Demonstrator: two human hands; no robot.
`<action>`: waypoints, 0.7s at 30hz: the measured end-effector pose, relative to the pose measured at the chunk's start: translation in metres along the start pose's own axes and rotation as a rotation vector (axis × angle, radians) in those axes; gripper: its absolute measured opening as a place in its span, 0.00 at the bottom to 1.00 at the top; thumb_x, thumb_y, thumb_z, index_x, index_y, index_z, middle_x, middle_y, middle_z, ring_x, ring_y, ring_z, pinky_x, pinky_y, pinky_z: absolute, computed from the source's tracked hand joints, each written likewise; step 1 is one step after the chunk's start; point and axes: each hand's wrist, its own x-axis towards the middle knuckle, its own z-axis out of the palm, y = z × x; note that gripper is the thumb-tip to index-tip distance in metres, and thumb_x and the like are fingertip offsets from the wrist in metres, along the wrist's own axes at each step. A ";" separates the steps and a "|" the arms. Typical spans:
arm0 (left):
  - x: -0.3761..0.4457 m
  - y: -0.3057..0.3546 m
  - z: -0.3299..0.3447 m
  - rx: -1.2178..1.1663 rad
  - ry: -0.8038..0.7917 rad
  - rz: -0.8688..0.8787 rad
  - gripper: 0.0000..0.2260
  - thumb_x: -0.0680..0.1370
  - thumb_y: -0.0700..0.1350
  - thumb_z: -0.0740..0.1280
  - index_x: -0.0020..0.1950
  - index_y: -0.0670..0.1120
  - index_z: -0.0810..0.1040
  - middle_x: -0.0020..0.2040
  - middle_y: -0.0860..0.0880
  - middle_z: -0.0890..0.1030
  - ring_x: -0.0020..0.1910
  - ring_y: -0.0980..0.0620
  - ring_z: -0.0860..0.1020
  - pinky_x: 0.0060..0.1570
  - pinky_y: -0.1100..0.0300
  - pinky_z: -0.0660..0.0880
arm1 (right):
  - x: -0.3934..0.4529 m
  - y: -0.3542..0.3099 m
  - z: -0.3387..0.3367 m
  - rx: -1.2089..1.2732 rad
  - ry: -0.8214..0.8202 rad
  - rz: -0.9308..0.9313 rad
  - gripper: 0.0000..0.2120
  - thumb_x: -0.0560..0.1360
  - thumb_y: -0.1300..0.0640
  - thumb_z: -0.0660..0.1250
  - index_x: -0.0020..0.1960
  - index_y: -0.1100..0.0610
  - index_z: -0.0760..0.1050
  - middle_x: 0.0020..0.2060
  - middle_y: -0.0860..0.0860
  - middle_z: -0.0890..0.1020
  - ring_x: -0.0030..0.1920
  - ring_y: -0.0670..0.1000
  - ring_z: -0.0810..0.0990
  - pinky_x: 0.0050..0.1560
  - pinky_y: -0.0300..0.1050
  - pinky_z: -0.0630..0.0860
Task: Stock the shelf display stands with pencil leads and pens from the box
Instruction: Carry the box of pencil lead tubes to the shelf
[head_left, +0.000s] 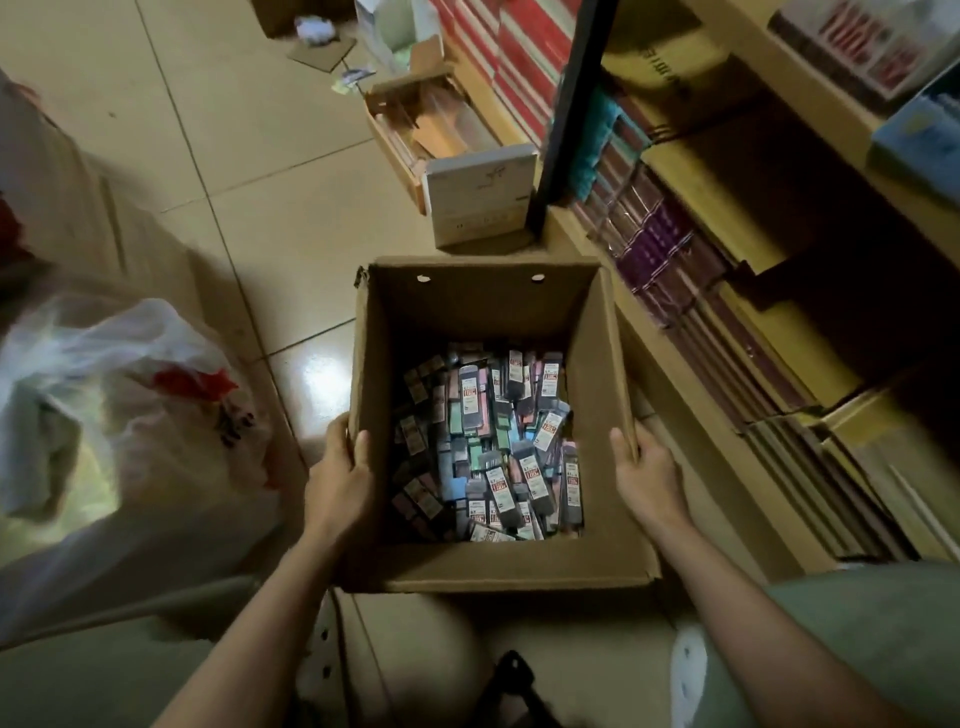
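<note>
An open brown cardboard box (478, 306) sits in the middle of the view above a tiled floor. Its bottom is covered with several small flat pencil lead packs (498, 447) in mixed colours with white price labels. My left hand (340, 478) grips the box's left wall, thumb inside the rim. My right hand (644, 478) grips the right wall the same way. No pens can be made out among the packs. No display stand is visible.
Wooden shelves (753, 270) packed with stacked books and boxes run along the right. A white box (480, 200) and an open carton (415, 130) stand on the floor beyond. A white plastic bag (130, 410) lies at the left beside another cardboard carton (88, 208).
</note>
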 end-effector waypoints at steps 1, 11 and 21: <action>0.002 -0.002 0.006 -0.020 0.013 0.012 0.17 0.83 0.53 0.55 0.72 0.55 0.63 0.61 0.41 0.78 0.54 0.39 0.78 0.52 0.50 0.73 | 0.004 0.005 0.001 0.007 0.010 -0.016 0.15 0.83 0.53 0.57 0.66 0.58 0.73 0.40 0.46 0.75 0.40 0.47 0.73 0.40 0.40 0.68; -0.015 -0.003 0.035 -0.181 -0.017 0.121 0.17 0.83 0.53 0.57 0.72 0.55 0.65 0.54 0.50 0.75 0.46 0.51 0.78 0.43 0.53 0.78 | -0.003 0.043 -0.018 0.057 0.057 -0.062 0.16 0.83 0.52 0.56 0.68 0.55 0.72 0.53 0.52 0.79 0.54 0.55 0.78 0.51 0.47 0.72; -0.092 -0.025 0.048 -0.217 0.044 0.125 0.18 0.81 0.49 0.62 0.71 0.51 0.68 0.56 0.44 0.79 0.50 0.47 0.76 0.50 0.53 0.75 | -0.057 0.082 -0.040 0.059 0.058 0.021 0.18 0.83 0.54 0.58 0.71 0.58 0.68 0.63 0.59 0.77 0.63 0.59 0.75 0.62 0.52 0.72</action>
